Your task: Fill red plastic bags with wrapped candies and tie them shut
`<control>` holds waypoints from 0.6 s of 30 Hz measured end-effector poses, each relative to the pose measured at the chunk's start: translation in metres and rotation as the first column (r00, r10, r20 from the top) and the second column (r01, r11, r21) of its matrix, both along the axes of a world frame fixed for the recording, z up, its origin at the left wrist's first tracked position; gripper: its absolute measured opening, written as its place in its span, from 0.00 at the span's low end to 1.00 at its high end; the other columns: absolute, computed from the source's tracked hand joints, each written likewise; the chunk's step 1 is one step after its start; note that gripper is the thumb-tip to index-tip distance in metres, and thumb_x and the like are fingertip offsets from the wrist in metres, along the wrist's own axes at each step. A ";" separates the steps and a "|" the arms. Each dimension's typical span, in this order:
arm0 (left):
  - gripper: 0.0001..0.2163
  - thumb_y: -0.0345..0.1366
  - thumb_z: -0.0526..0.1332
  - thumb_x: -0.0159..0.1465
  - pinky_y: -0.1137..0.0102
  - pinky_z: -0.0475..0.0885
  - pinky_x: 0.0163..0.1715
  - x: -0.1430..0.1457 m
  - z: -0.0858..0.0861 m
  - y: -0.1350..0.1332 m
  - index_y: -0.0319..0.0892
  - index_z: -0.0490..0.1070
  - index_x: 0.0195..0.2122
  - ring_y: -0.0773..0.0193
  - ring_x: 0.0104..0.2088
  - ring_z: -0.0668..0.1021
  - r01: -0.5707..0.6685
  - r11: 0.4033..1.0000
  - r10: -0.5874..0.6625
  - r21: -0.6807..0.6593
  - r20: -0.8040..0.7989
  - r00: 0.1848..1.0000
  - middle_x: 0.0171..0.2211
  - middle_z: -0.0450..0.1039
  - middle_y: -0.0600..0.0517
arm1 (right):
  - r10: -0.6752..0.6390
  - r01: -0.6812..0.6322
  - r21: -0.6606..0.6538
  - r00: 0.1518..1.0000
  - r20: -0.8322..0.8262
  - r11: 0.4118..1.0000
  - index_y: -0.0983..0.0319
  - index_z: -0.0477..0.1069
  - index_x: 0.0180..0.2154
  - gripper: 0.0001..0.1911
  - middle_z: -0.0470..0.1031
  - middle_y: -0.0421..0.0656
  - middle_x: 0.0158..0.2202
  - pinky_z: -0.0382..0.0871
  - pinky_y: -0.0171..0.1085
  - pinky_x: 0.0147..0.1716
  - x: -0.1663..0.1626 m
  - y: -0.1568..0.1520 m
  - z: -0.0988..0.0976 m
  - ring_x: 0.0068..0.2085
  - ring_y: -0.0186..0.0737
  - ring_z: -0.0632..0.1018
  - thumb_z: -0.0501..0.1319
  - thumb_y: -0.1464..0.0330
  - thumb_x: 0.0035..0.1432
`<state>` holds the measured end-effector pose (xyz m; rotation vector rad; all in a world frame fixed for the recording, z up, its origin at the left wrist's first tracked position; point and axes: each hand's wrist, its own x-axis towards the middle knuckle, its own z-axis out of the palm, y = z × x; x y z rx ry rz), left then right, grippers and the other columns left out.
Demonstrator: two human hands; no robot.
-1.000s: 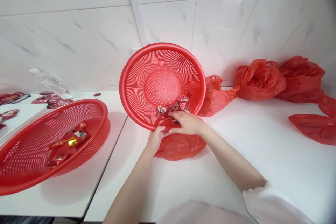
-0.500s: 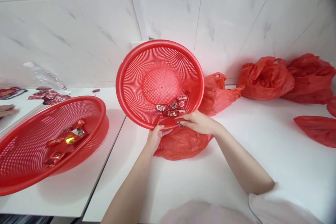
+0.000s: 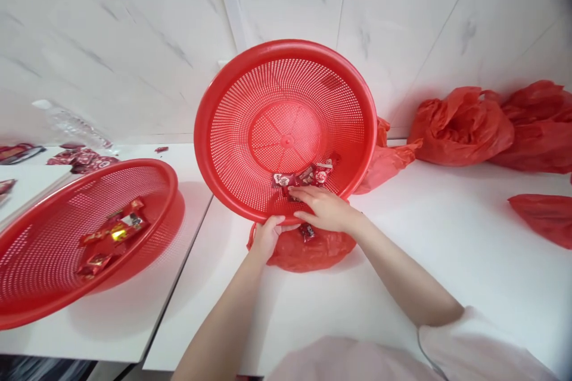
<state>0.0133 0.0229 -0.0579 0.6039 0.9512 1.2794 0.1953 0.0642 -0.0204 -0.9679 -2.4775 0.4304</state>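
Observation:
A round red mesh basket [image 3: 250, 101] is tipped up on edge towards me, with a few wrapped red candies [image 3: 308, 177] lying at its low side. My left hand [image 3: 267, 237] grips the basket's bottom rim. My right hand [image 3: 324, 209] reaches over that rim with fingers stretched onto the candies. One candy [image 3: 306, 231] lies just below the rim on a crumpled red plastic bag [image 3: 308, 250] that sits under the basket on the white counter.
A second red mesh basket [image 3: 53, 286] with several candies lies tilted at the left. More red plastic bags [image 3: 460, 128] are piled along the tiled wall at the right, one flat [image 3: 543, 217] near the right edge. Loose wrappers [image 3: 80, 158] lie at the far left.
The basket has been tipped up and drawn closer. My right hand went from the rim back onto the candies, and one candy now lies on the bag below.

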 end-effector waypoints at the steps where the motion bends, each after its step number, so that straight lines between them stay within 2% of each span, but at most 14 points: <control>1: 0.15 0.29 0.63 0.49 0.53 0.75 0.48 -0.001 -0.001 0.001 0.43 0.75 0.40 0.46 0.50 0.77 -0.007 1.000 0.007 -0.009 0.000 1.000 0.40 0.80 0.50 | 0.044 -0.045 -0.022 0.999 -0.017 0.999 0.63 0.67 0.57 0.23 0.72 0.50 0.55 0.65 0.49 0.56 0.000 0.000 0.001 0.56 0.50 0.71 0.58 0.63 0.63; 4: 0.15 0.30 0.62 0.50 0.52 0.75 0.48 -0.004 -0.002 0.003 0.41 0.74 0.40 0.46 0.50 0.77 -0.013 1.000 0.013 -0.010 0.012 1.000 0.40 0.79 0.49 | 0.075 -0.086 -0.098 0.991 -0.113 0.991 0.59 0.71 0.53 0.16 0.77 0.46 0.49 0.69 0.44 0.51 0.003 0.000 0.009 0.49 0.44 0.76 0.54 0.65 0.66; 6: 0.15 0.31 0.63 0.51 0.52 0.75 0.48 -0.005 -0.003 0.005 0.41 0.74 0.41 0.47 0.49 0.78 -0.023 1.000 0.023 0.008 0.025 0.999 0.41 0.79 0.50 | 0.034 -0.059 -0.156 0.987 -0.155 0.986 0.59 0.70 0.55 0.18 0.77 0.46 0.49 0.70 0.42 0.47 0.007 -0.001 0.015 0.46 0.42 0.78 0.53 0.66 0.67; 8: 0.15 0.30 0.63 0.50 0.52 0.76 0.47 -0.006 -0.003 0.005 0.40 0.74 0.41 0.47 0.48 0.78 -0.027 1.000 0.026 0.011 0.033 0.999 0.40 0.79 0.50 | 0.028 -0.064 -0.216 0.986 -0.163 0.974 0.59 0.69 0.55 0.19 0.79 0.45 0.45 0.71 0.39 0.42 0.013 -0.002 0.022 0.41 0.41 0.79 0.56 0.63 0.65; 10: 0.14 0.30 0.62 0.51 0.52 0.75 0.47 -0.006 -0.003 0.005 0.39 0.74 0.40 0.47 0.48 0.78 -0.024 1.000 0.024 0.005 0.037 0.999 0.40 0.80 0.49 | 0.046 -0.089 -0.266 0.986 -0.163 0.960 0.60 0.72 0.51 0.17 0.80 0.42 0.37 0.71 0.35 0.36 0.017 -0.004 0.029 0.33 0.37 0.79 0.59 0.62 0.62; 12: 0.14 0.30 0.62 0.51 0.52 0.75 0.48 -0.006 -0.003 0.006 0.40 0.74 0.41 0.47 0.49 0.77 -0.026 1.000 0.026 0.005 0.041 0.999 0.40 0.80 0.49 | 0.055 -0.102 -0.299 0.985 -0.162 0.949 0.60 0.75 0.45 0.14 0.80 0.40 0.33 0.70 0.34 0.33 0.020 -0.006 0.034 0.31 0.35 0.78 0.58 0.61 0.63; 15: 0.16 0.30 0.61 0.51 0.52 0.74 0.50 -0.007 -0.005 0.007 0.40 0.74 0.43 0.47 0.50 0.77 -0.029 1.000 0.028 0.012 0.042 0.999 0.41 0.80 0.48 | 0.097 -0.137 -0.289 0.984 -0.147 0.948 0.60 0.77 0.41 0.14 0.80 0.41 0.35 0.71 0.35 0.37 0.019 -0.007 0.038 0.34 0.36 0.79 0.53 0.63 0.67; 18: 0.16 0.31 0.62 0.51 0.52 0.74 0.50 -0.007 -0.005 0.007 0.39 0.75 0.42 0.46 0.50 0.77 -0.022 1.000 0.021 0.010 0.021 1.000 0.41 0.80 0.47 | 0.098 -0.121 -0.166 0.985 -0.143 0.979 0.60 0.76 0.42 0.15 0.79 0.44 0.43 0.70 0.39 0.47 0.014 -0.006 0.033 0.45 0.40 0.78 0.52 0.63 0.67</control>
